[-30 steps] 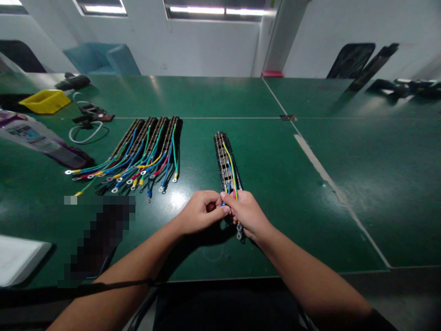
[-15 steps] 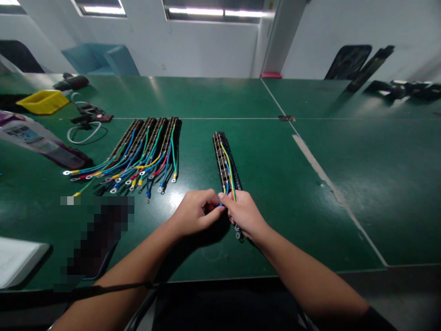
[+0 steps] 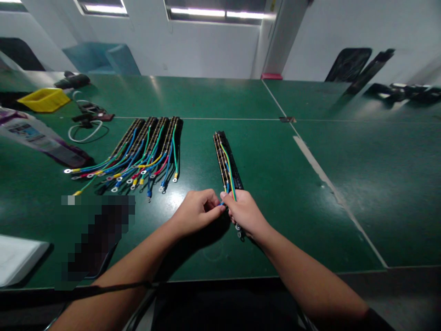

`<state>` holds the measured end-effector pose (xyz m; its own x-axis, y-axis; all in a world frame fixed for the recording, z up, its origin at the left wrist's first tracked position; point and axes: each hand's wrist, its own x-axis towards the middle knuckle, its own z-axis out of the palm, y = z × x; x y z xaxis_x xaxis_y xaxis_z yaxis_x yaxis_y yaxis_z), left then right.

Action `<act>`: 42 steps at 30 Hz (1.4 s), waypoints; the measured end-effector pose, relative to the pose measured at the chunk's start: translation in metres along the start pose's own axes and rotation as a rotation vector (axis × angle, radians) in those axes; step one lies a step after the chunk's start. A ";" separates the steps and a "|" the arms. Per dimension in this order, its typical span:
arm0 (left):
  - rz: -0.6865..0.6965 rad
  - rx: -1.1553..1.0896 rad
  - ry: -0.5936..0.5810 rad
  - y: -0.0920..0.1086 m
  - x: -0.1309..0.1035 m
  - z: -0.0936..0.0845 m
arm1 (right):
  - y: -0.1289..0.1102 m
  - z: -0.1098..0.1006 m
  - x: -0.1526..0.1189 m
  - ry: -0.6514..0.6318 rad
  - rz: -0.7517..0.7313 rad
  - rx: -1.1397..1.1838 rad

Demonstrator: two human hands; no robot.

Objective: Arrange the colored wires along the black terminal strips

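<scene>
A black terminal strip (image 3: 222, 158) with green-yellow and blue wires lies on the green table, its near end under my right hand (image 3: 246, 211). The fingers of that hand are wrapped round the wires and the strip's near end; ring lugs (image 3: 239, 230) stick out below it. My left hand (image 3: 200, 210) is just left of it, thumb and forefinger pinching a blue wire. The fingertips of both hands almost meet, so the wire's end is partly hidden. To the left lie several similar strips (image 3: 155, 135) side by side, their coloured wires fanned toward the near side.
A plastic bottle (image 3: 44, 138) lies at the left, near a yellow tray (image 3: 44, 100) and a white cable (image 3: 86, 137). A blurred-out dark object (image 3: 99, 239) and a white item (image 3: 20, 259) are near the front left. Dark items (image 3: 403, 93) sit at the far right.
The view has shifted very slightly. Both hands keep nearly the same place and hold on the wires.
</scene>
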<state>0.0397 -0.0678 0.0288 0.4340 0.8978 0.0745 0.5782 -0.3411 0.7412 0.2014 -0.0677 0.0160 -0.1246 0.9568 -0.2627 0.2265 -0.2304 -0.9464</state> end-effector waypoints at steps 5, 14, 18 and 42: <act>-0.021 -0.022 0.002 0.001 0.000 0.001 | 0.002 0.000 0.001 -0.005 0.006 0.024; 0.034 0.078 -0.027 0.001 0.000 -0.001 | 0.000 0.000 0.001 -0.071 0.063 0.147; 0.021 0.024 -0.055 -0.002 0.001 -0.002 | -0.001 0.000 0.001 -0.079 0.083 0.157; 0.082 0.027 -0.081 -0.005 0.005 -0.004 | -0.002 -0.002 -0.001 -0.111 0.068 0.167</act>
<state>0.0361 -0.0608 0.0280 0.5347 0.8413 0.0790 0.5563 -0.4209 0.7165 0.2034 -0.0677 0.0182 -0.2223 0.9148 -0.3373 0.0759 -0.3286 -0.9414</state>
